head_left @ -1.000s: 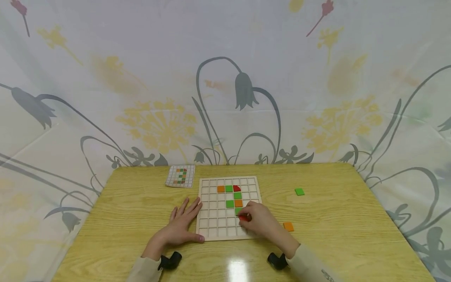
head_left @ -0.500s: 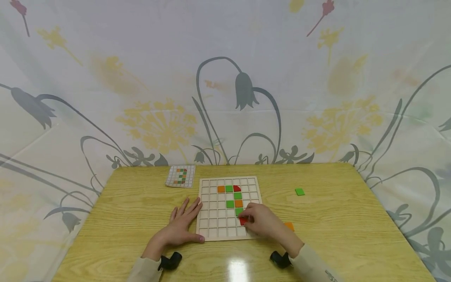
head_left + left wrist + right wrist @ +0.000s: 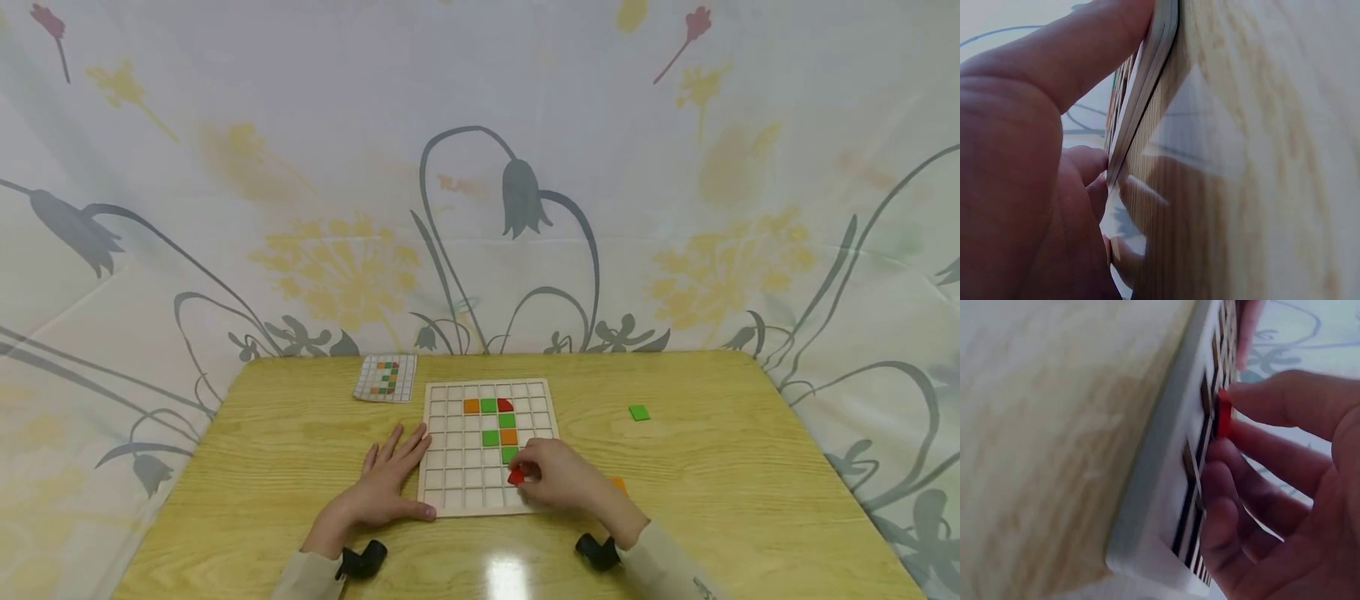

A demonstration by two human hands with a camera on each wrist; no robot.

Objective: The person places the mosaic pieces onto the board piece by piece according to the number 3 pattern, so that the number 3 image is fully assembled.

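The square wooden grid board (image 3: 455, 477) lies on the table, with orange, green and red tiles set in several cells. My right hand (image 3: 561, 475) pinches a red tile (image 3: 515, 477) between thumb and fingertips, over the lower right part of the grid, just below a green tile (image 3: 509, 454). In the right wrist view the red tile (image 3: 1224, 414) stands on edge between the fingertips, right at the grid surface. My left hand (image 3: 384, 489) rests at the board's left side, fingers spread, with fingertips and thumb against its edge.
A paper card (image 3: 385, 377) printed with a coloured grid pattern lies behind the board on the left. To the right sit a loose green tile (image 3: 639, 412) and an orange tile (image 3: 618, 484), partly covered by the right wrist. A patterned cloth (image 3: 480, 167) hangs behind the table.
The red tile has turned and shifted slightly in my right fingers, staying near the same cells. My right wrist has moved a little right, over part of the orange tile. The left hand stays put.
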